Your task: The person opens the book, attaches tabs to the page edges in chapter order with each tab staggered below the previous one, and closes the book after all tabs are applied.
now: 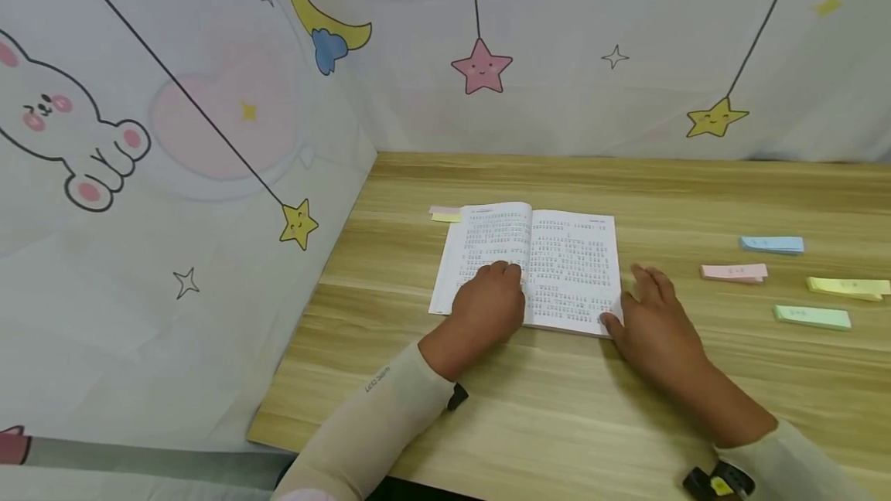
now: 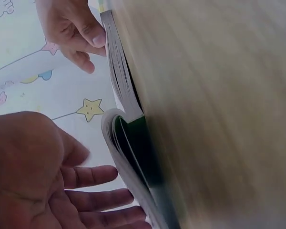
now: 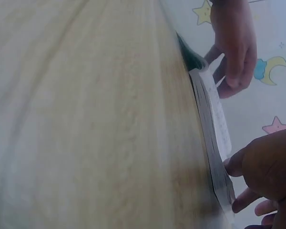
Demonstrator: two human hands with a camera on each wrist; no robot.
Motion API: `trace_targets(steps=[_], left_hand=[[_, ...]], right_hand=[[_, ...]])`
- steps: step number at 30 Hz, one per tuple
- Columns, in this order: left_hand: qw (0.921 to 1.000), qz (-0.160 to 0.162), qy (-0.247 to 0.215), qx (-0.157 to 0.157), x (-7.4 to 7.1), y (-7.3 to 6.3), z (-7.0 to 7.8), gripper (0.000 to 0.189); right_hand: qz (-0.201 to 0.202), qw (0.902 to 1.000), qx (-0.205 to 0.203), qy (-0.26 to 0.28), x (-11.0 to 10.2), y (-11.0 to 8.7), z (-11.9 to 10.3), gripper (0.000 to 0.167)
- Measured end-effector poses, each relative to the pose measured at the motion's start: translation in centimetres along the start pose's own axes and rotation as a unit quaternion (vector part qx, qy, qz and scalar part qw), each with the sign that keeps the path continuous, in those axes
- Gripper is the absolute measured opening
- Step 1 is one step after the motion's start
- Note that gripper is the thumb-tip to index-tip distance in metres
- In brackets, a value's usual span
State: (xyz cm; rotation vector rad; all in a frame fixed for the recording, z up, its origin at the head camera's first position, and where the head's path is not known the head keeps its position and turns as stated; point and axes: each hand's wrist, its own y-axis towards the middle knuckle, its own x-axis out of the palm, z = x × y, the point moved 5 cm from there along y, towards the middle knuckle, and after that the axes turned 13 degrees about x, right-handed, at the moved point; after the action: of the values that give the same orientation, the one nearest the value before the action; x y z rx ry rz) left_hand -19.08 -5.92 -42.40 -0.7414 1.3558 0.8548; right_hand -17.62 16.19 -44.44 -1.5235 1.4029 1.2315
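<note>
On the wooden surface point(image 1: 557, 400), the left hand point(image 1: 489, 301) and the right hand point(image 1: 657, 329) (fingers of both extended) touch one opened, printed book point(image 1: 572, 269).

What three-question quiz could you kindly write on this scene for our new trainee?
1. True or false: the book lies closed on the table.

2. Short answer: in the head view, which part of the right hand is at the book's near right corner?

3. Multiple choice: of the four paper strips lying to the right of the book, what colour is the one nearest to it? A: blue. B: pink. C: green.

Key:
1. False; it lies open.
2. The thumb.
3. B; the pink strip.
</note>
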Motion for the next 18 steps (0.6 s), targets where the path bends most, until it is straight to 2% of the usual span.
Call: trace_targets(steps=[3,6,8,11,13,15,16,18], left_hand=[[0.9973,-0.004,-0.071,-0.014,0.2,0.1,-0.3,0.044],[0.9901,-0.002,-0.138,-0.022,0.4,0.2,-0.6,0.067],[0.9858,0.001,-0.167,-0.023,0.4,0.2,-0.6,0.077],[0.9802,0.000,-0.196,-0.030,0.2,0.3,-0.7,0.079],[0.9805,0.005,-0.193,-0.038,0.1,0.3,-0.8,0.071],[0.9829,0.011,-0.178,-0.046,0.0,0.4,-0.9,0.060],[0.9842,0.018,-0.169,-0.050,-0.1,0.4,-1.0,0.057],[0.9872,0.035,-0.145,-0.056,-0.2,0.3,-1.3,0.065]], right_hand=[[0.028,0.9995,-0.016,-0.003,-0.3,-0.3,-0.5,0.047],[0.058,0.9974,-0.040,0.019,-0.5,-0.5,-1.2,0.050],[0.061,0.9945,-0.074,0.044,-0.4,-0.7,-2.0,0.057],[0.035,0.9834,-0.161,0.077,0.2,-1.1,-3.4,0.069],[0.008,0.9725,-0.214,0.091,0.6,-1.5,-4.1,0.070],[-0.006,0.9658,-0.236,0.109,0.7,-1.8,-4.4,0.062],[-0.002,0.9656,-0.233,0.116,0.7,-1.8,-4.5,0.056],[0.019,0.9728,-0.194,0.124,0.4,-1.5,-4.2,0.047]])
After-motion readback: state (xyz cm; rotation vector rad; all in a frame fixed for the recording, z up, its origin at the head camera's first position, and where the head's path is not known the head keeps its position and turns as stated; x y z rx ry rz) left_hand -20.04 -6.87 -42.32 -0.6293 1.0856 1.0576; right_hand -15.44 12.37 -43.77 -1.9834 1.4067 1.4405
